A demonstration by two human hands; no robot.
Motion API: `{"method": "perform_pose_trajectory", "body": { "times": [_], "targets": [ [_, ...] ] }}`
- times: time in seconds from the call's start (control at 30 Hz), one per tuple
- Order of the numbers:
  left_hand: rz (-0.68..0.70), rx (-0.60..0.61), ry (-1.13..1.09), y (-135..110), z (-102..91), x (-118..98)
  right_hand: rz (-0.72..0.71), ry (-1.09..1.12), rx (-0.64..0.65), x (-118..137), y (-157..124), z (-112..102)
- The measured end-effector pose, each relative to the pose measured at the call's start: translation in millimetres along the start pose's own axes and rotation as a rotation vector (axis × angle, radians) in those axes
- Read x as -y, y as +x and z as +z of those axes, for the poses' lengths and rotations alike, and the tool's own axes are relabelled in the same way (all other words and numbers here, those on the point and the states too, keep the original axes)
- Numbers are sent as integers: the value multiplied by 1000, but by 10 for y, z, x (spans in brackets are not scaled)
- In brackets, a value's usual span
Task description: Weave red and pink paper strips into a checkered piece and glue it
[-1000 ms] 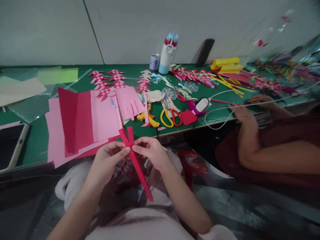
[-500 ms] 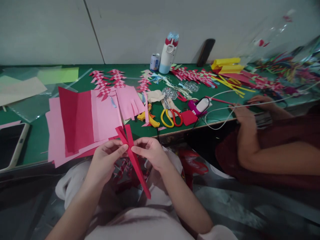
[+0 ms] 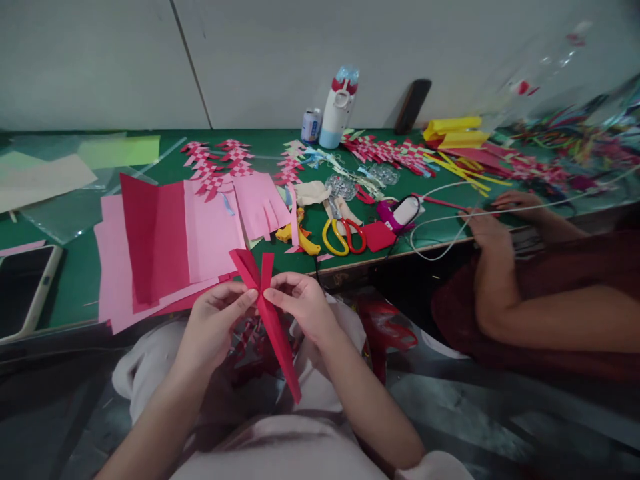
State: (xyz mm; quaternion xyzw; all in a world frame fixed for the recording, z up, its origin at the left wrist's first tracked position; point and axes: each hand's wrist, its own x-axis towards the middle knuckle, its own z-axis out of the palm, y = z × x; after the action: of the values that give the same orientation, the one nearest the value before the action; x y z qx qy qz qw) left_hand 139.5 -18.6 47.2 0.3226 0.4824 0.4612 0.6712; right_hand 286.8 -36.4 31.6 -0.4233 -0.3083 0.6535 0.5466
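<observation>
The red paper strip [image 3: 278, 337] is between your hands, its forked upper end pinched by your left hand [image 3: 213, 323] and your right hand [image 3: 305, 308]. Beyond your left lie pink sheets [image 3: 213, 233]; beyond your right, scissors [image 3: 341, 222], then a white bottle [image 3: 335, 115].

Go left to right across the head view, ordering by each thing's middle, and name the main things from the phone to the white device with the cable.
Phone → dark red sheet → left hand → red paper → right hand → scissors → flat red piece → white device.
</observation>
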Motion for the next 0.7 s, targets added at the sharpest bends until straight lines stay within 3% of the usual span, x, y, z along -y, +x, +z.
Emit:
{"method": "perform_pose_trajectory", "body": {
  "times": [0.17,0.53,0.7],
  "targets": [
    [26,14,41,14,-37,-6,38,-34,38,-19,7,-41],
    [-17,8,13,-13,-2,4,-58,-41,-23,-51,-4,2],
    [38,-10,57,8,-22,8,47,-54,14,-8,-19,-13]
  ]
}}
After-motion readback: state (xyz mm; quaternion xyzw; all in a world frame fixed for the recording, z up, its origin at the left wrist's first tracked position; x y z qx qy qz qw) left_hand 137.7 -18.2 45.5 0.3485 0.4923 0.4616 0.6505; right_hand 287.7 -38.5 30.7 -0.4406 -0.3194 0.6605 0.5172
